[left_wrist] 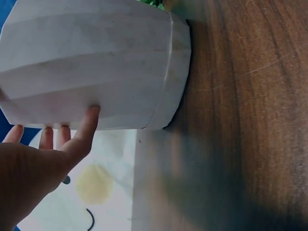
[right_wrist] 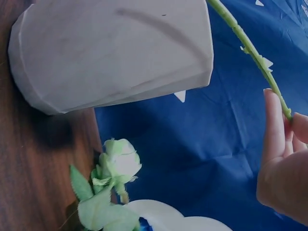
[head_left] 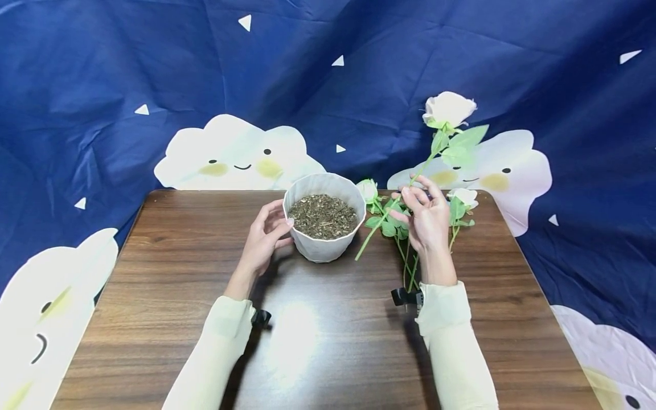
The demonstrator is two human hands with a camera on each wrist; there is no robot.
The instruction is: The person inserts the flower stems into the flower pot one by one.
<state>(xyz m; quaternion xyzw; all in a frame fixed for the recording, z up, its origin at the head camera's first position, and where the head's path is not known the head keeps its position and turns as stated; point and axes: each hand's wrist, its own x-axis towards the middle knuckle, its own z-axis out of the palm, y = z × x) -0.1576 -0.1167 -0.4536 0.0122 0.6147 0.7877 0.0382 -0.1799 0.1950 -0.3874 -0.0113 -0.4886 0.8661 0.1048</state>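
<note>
Hands apart, I see: L hand (head_left: pixel 263 238) grips pot (head_left: pixel 324 249) just to its right; R hand (head_left: pixel 428 221) pinches white rose (head_left: pixel 449 110) by stem (right_wrist: pixel 250 47). Prob. best keep pot steady w/ L, pinch lightly.

Bright glare on tbl (head_left: pixel 328 341) — wrist pics dim.

Blue backdrop (head_left: pixel 379 91), wht clouds (head_left: pixel 230 142), brn tbl (head_left: pixel 353 330)

The pot (head_left: pixel 322 249) looks matt, its soil (head_left: pixel 323 217) rough, the wood-grained table (head_left: pixel 189 256) glossy.
</note>
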